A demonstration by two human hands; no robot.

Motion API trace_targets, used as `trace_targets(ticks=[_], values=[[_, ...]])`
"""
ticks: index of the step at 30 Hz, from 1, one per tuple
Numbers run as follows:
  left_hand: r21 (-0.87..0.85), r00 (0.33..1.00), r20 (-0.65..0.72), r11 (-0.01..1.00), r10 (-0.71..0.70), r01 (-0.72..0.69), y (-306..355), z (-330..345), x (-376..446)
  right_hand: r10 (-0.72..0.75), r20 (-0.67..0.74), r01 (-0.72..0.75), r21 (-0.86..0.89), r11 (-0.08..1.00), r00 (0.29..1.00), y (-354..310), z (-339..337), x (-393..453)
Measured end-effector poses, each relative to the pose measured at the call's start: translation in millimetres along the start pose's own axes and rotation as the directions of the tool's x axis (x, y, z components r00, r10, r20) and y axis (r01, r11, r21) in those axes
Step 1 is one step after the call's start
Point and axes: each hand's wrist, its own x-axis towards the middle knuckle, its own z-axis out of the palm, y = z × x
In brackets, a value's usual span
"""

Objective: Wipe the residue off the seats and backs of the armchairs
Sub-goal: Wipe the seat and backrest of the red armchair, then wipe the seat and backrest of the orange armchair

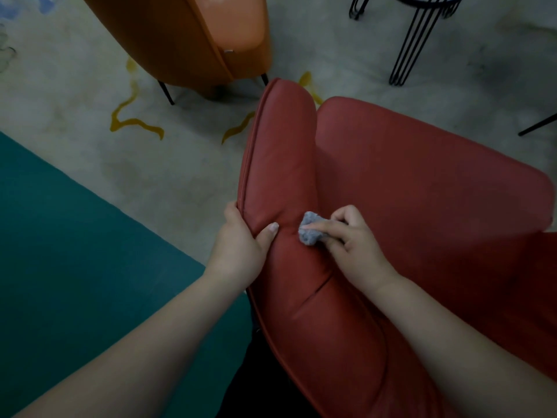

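Note:
A red leather armchair (407, 182) fills the right half of the view, seen from above and behind its padded rim. My left hand (241, 236) grips the rim's outer edge, thumb lying on the inner padding. My right hand (352, 236) holds a small bunched grey cloth (310, 232) and presses it against the padding just right of the left thumb, with the index finger stretched over the cloth. An orange armchair (193, 34) stands at the top, its back towards me.
A black wire-legged side table (416, 31) stands at the top right. The floor is a pale carpet (75, 95) with yellow squiggles and a teal area (75, 236) at the left. A thin black leg (539, 126) shows at the right edge.

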Motion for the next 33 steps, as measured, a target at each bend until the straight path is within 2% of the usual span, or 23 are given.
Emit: trace_targets(ticks=[3,5,8,12,14,19,24,29,33], values=[[-0.006,1.000,0.022,1.000,-0.020,0.020,0,-1,0,0.161,-0.028,-0.163,-0.106,0.981,0.987,25,-11,-2],[-0.022,0.998,0.052,0.999,-0.024,0.025,4,-2,0,0.209,-0.057,-0.210,-0.019,0.978,0.976,26,-16,-6],[-0.024,0.995,0.097,0.999,-0.034,0.037,8,-6,-1,0.220,-0.159,-0.199,0.139,0.970,0.962,9,-17,-4],[0.036,0.988,0.103,0.992,0.116,-0.120,5,-22,-12,0.235,-0.241,-0.204,0.148,0.968,0.942,-10,-20,1],[0.124,0.976,0.131,0.974,0.176,-0.192,0,-33,-14,0.276,-0.258,-0.237,0.172,0.956,0.926,-17,-21,6],[0.448,0.947,0.224,0.839,0.229,-0.309,-17,-70,-5,0.197,-0.293,-0.171,0.112,0.979,0.936,-65,-15,32],[0.642,0.920,0.245,0.659,0.308,-0.391,-34,-130,19,0.167,-0.291,-0.143,0.101,0.985,0.942,-123,21,62],[0.705,0.893,0.271,0.558,0.359,-0.438,-54,-202,47,0.137,-0.299,-0.137,0.021,0.990,0.944,-179,66,90],[0.727,0.891,0.263,0.531,0.370,-0.435,-67,-251,70,0.211,-0.318,-0.210,0.040,0.977,0.924,-217,94,113]])
